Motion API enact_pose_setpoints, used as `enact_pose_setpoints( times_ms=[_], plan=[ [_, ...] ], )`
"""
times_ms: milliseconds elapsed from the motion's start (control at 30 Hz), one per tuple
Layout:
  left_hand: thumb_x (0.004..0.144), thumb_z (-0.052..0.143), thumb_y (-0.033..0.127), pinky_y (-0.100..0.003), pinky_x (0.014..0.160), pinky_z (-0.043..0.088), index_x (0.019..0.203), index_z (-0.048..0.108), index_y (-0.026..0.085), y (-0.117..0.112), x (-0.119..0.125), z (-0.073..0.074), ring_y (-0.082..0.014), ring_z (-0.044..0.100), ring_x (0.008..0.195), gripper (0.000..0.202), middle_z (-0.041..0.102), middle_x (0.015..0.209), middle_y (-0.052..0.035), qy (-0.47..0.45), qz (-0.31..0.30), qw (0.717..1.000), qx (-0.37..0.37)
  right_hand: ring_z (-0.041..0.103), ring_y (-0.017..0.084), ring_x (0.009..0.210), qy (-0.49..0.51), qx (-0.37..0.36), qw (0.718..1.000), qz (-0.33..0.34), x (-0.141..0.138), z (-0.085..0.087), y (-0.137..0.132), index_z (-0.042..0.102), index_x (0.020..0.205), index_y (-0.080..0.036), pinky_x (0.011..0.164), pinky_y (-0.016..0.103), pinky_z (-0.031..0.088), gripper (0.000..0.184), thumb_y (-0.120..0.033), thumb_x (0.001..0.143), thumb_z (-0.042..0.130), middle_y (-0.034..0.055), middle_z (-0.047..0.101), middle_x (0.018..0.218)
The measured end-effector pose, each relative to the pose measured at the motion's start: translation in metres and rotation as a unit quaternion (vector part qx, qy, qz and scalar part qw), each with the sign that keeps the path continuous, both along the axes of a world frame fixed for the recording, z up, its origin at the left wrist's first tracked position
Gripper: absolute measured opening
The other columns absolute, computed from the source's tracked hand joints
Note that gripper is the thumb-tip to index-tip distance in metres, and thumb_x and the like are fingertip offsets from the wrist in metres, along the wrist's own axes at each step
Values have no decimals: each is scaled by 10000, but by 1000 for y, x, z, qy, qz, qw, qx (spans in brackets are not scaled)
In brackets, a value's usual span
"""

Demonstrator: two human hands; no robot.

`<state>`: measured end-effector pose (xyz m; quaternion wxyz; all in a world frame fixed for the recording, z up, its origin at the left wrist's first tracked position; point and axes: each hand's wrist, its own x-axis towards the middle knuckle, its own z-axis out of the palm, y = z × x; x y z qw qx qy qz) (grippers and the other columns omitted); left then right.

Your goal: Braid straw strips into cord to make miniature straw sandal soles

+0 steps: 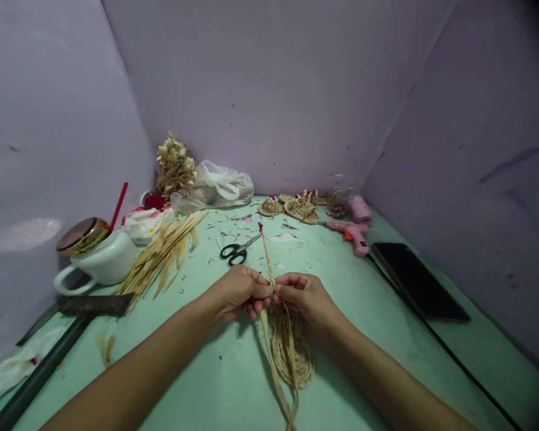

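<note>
A thin plaited straw braid (265, 248) runs from the table's middle toward me, its far tip tied in red. My left hand (238, 291) and my right hand (306, 296) meet at its near end, both closed in a pinch on the loose strands. Several flat straw strips (276, 371) hang down from the pinch toward the front edge. Under my right hand lies a coiled oval straw mat (291, 350), partly covered by the hand.
Black scissors (236, 251) lie just beyond my hands. Left: a bundle of dried strips (161, 254), a white lidded mug (96, 254), a dark hammer-like tool (72, 314). Back: plastic bag (220, 182), small woven pieces (296, 208), bead jar (339, 194). Right: pink glue gun (353, 234), black phone (417, 280). Purple walls enclose the green table (197, 371).
</note>
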<state>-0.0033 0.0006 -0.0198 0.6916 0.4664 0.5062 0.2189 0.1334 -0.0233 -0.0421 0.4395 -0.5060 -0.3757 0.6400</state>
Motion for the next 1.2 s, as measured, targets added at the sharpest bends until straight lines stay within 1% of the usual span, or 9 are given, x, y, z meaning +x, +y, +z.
enact_pose_setpoints(
  times_ms=[267,400,533,700,833,967,1067,1133,1200],
  plan=[
    [576,557,194,-154,271,126,532,473,146,1,1,-3,-22,229,273,106,403,372,56,25,0,1000,9,411,54,374,-29,-8,999,-16,-2,3,-1,565,655,-109,388,188,251,126,-165,549,603,-4,556,460],
    [555,554,195,-170,286,104,545,512,143,3,-2,-2,-25,212,276,68,389,362,61,32,-28,999,28,358,36,340,-6,-31,999,-15,-1,6,-1,555,643,-111,363,179,211,108,-143,547,594,-11,544,443],
    [552,568,225,-186,303,84,549,540,143,1,0,1,-24,174,282,87,352,347,72,54,1,998,26,313,22,319,-6,-35,999,-9,1,9,0,550,620,-110,348,177,155,86,-129,543,583,-12,535,431],
    [553,593,234,-201,360,127,516,595,108,0,3,0,-32,215,343,131,354,348,53,79,9,992,96,347,37,330,-26,-30,999,4,2,6,2,547,604,-124,363,187,212,81,-158,549,595,-6,543,446],
    [536,582,193,-202,412,175,476,570,104,-1,4,-7,-43,254,405,107,375,374,45,82,28,987,132,432,81,402,-174,77,981,35,8,3,3,580,589,-135,420,216,305,87,-221,597,585,8,557,483],
    [525,541,161,-202,442,213,459,533,113,-2,6,-14,-48,285,429,82,397,405,42,76,39,986,146,477,113,493,-380,207,900,60,16,6,-1,637,636,-163,481,230,320,159,-268,684,528,22,596,543],
    [529,525,162,-204,445,218,452,520,117,-4,8,-17,-54,298,438,90,401,414,40,83,33,981,173,451,111,494,-444,237,862,60,18,8,-3,640,613,-167,472,230,286,151,-251,676,531,20,591,535],
    [536,513,164,-206,440,207,438,505,122,-6,10,-19,-57,298,439,107,386,405,42,98,27,976,195,428,104,463,-439,205,873,53,17,7,-2,631,584,-164,444,225,263,157,-262,663,538,14,569,495],
    [534,510,160,-206,436,198,415,483,128,-7,11,-21,-59,293,441,126,363,394,47,121,39,968,215,433,103,452,-399,148,904,42,14,5,-2,627,574,-155,429,220,264,145,-253,643,545,16,566,488]
  ],
)
